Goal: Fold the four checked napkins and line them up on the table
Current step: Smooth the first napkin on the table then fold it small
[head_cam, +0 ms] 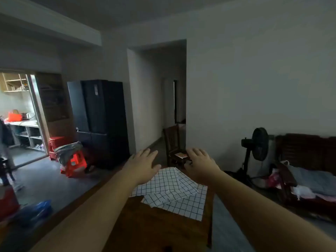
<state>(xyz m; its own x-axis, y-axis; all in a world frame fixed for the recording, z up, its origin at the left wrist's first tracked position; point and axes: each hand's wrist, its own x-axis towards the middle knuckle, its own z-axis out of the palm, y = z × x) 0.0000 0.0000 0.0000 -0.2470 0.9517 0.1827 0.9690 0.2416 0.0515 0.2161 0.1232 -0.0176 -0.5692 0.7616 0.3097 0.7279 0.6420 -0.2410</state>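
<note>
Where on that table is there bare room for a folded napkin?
The near part of the table, between the forearms and this side of the checked napkins, is bare. The far end is crowded: the napkins overlap in a heap, with the left hand and right hand open at its far edge.

Two hands [143, 164] [201, 166], four checked napkins [169, 188], one table [154, 226], one chair [172, 140], one fan [259, 144], one fridge [101, 120]

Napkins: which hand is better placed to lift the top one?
Probably left: the left hand hovers open over the far-left edge of the napkins, while the right hand is beyond their far-right corner.
</note>
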